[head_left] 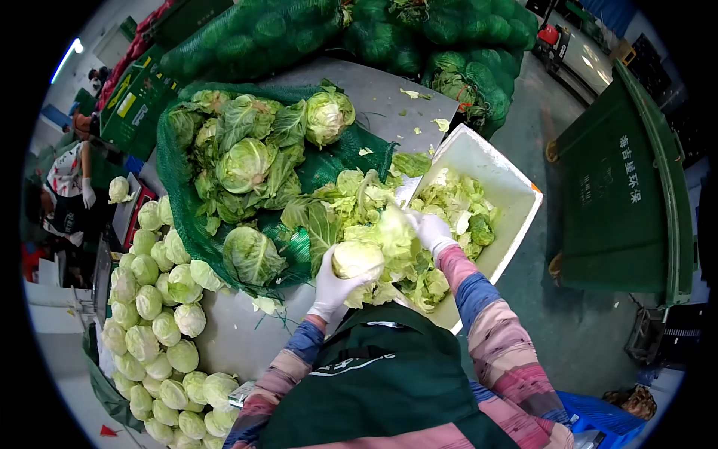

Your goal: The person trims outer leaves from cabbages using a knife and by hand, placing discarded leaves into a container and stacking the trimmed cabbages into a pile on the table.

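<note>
Near left: pale green heads (142, 343) crowd together, mostly smooth and leaf-free, down the left side of the table (232, 322), apart from the leafy ones, presumably so the two kinds don't mix.
Left hand: here's the white-gloved left hand (331, 290), its grip wrapped round the near left side of a pale cabbage (358, 260), likely steadying it while the other hand works.
Cabbage: it sits up in the grip at the middle of the scene, just beside the heap of loose leaves (359, 196).
Right hand: the right hand (431, 230), gloved too, has its grip closed on a floppy leaf (396, 228) at the cabbage's far right side (whether a tool hides behind those fingers, I cannot tell).
Right: a white box (516, 217) stands tilted to our view, leaves inside and spilling at its left edge; so close to the right hand, it looks handy for dropping them in.
Far left: an opened green net (169, 224) lies spread under rough, leafy heads (245, 165), within easy reach.
Far side: full mesh sacks (254, 37) line up beyond the net; a big green bin (621, 187) stands right, a co-worker (66, 191) off left.
</note>
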`<act>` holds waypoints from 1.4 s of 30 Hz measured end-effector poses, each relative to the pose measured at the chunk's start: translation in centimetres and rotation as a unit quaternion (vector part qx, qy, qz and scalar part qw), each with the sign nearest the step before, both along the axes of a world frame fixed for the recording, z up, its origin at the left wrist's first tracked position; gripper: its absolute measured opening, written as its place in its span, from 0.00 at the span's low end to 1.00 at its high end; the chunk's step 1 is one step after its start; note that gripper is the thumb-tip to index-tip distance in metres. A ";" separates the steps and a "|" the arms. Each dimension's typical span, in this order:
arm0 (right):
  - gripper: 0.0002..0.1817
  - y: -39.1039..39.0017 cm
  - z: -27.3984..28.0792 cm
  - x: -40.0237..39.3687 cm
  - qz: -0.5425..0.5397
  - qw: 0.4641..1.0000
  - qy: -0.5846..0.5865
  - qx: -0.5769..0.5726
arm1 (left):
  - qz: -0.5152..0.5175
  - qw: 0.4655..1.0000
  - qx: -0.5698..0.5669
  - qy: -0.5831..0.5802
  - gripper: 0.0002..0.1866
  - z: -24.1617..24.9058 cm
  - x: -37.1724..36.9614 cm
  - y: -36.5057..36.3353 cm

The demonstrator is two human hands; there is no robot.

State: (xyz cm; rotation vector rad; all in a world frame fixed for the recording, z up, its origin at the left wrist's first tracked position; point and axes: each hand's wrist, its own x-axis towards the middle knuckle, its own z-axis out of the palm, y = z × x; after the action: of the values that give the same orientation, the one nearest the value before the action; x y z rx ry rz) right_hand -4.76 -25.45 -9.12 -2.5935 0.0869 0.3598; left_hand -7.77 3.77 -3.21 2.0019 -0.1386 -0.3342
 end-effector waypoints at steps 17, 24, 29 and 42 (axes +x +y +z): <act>0.21 7.3 0.3 -1.1 -0.088 0.990 -0.043 0.102 | -0.062 0.995 -0.077 0.010 0.49 -0.1 -0.5 1.8; 0.27 11.7 0.9 -3.5 -0.214 0.940 -0.086 0.253 | 0.051 0.995 -0.078 -0.020 0.52 0.4 -2.3 0.9; 0.24 13.6 3.1 -2.8 -0.211 0.904 -0.122 0.353 | 0.062 0.995 0.079 -0.025 0.47 1.0 -0.7 2.0; 0.43 13.0 13.7 -4.0 -0.048 0.935 -0.165 0.311 | 0.086 0.796 -0.514 0.306 0.41 5.3 1.5 2.8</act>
State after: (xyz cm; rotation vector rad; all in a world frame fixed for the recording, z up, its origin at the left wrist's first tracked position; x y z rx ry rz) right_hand -8.75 -12.45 4.59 -1.9739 -0.0186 -0.0858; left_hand -6.28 6.57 2.09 0.7469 0.2391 -0.6107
